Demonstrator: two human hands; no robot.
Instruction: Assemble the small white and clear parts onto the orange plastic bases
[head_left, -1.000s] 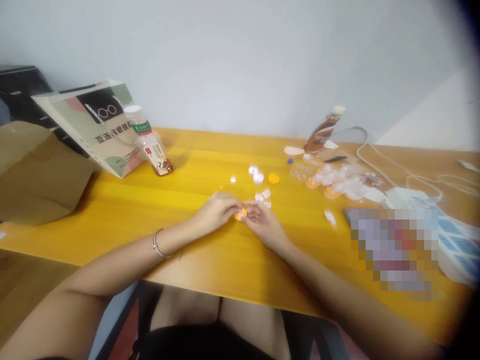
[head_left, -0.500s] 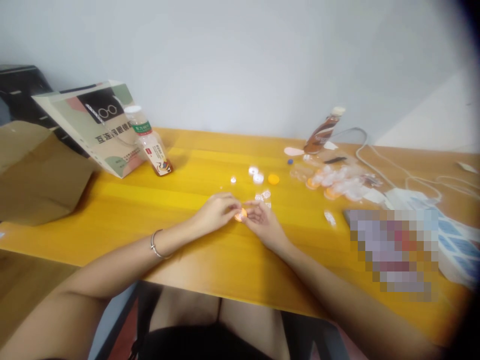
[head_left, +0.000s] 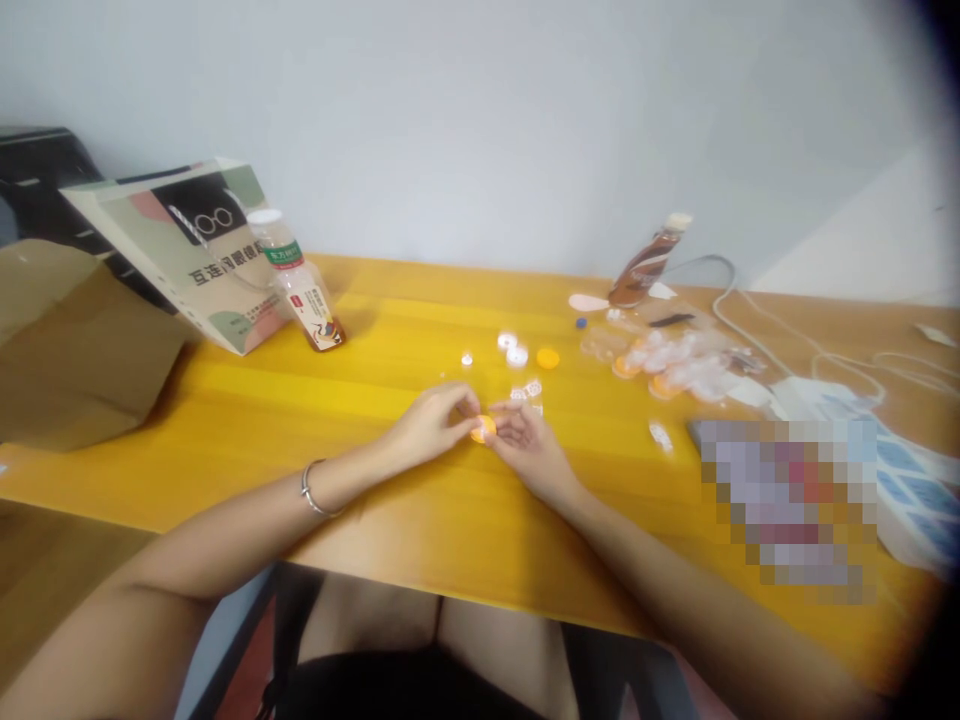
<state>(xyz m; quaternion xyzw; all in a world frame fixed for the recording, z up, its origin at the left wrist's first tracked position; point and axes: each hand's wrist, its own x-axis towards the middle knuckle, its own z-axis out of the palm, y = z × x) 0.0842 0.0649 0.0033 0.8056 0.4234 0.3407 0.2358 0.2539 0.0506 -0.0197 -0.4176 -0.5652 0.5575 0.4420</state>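
Note:
Between my two hands is a small round orange cap (head_left: 482, 431) with a whitish patch on its face. My left hand (head_left: 439, 420), with a silver bangle on its wrist, pinches the cap's left edge between thumb and fingertips. From the other side my right hand (head_left: 529, 445) grips it, thumb on the face and the other fingers curled. Just beyond the hands lie some white printed stickers (head_left: 527, 393). Farther back are white discs (head_left: 517, 356), a flat yellow-orange disc (head_left: 548, 358) and a tiny white piece (head_left: 466, 359).
Left stand a brown paper bag (head_left: 82, 350), a printed bag (head_left: 195, 255) and a drink bottle (head_left: 304, 285). A cola-coloured bottle (head_left: 651, 262) is back right, near a heap of clear and orange pieces (head_left: 675, 362) and a white cable (head_left: 724, 290). A pixelated object (head_left: 787, 500) lies right.
My left fingers have shifted slightly on the orange cap, with the forefinger arched higher. The cap shows a little more of its face. Everything else stays in place.

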